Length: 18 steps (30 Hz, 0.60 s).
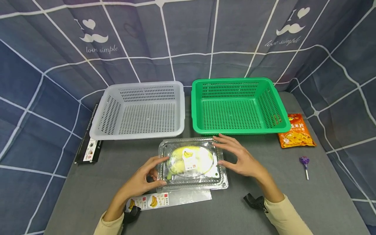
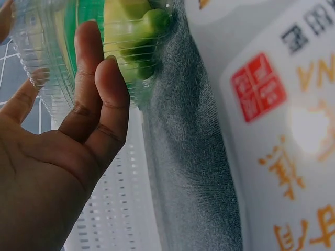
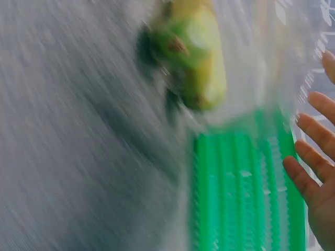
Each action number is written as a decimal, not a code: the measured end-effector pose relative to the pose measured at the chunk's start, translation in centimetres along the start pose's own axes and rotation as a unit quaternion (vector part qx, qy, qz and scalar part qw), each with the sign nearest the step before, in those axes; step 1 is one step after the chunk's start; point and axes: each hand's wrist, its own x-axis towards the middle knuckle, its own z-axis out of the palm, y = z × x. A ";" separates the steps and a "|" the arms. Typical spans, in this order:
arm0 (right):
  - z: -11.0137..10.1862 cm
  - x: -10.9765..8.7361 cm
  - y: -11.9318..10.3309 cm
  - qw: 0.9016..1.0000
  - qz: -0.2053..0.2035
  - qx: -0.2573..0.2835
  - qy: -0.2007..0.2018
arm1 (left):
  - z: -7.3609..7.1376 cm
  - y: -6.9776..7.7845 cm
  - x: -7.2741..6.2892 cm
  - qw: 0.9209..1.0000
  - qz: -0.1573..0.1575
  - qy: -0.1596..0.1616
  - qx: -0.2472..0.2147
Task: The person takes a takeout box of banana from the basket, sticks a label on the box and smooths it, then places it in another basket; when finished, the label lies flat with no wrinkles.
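Observation:
A clear plastic box [image 1: 192, 182] sits on the table with yellow-green bananas [image 2: 138, 39] inside. On its lid is a white label [image 1: 189, 160] with a banana picture. My left hand [image 1: 144, 178] is at the box's left side, index finger and thumb touching the lid's edge, the other fingers loosely bent beside the wall. By the right edge my right hand [image 1: 239, 156] has its fingers spread and relaxed; whether the fingertips touch the lid cannot be told. Under the front edge lies a strip of banana stickers [image 1: 155, 199], partly hidden by the box.
Behind the box stand a white basket [image 1: 136, 135] and a green basket [image 1: 241, 131]. To the right lie an orange snack bag [image 1: 296, 133] and a purple lollipop [image 1: 304, 161]. A black box [image 1: 88, 153] lies at the left. A grey gridded cloth hangs around the table.

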 end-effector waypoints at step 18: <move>-9.7 -2.1 6.0 0.927 0.226 -0.176 0.242 | -0.2 0.2 -0.1 0.998 -0.024 -0.033 -0.052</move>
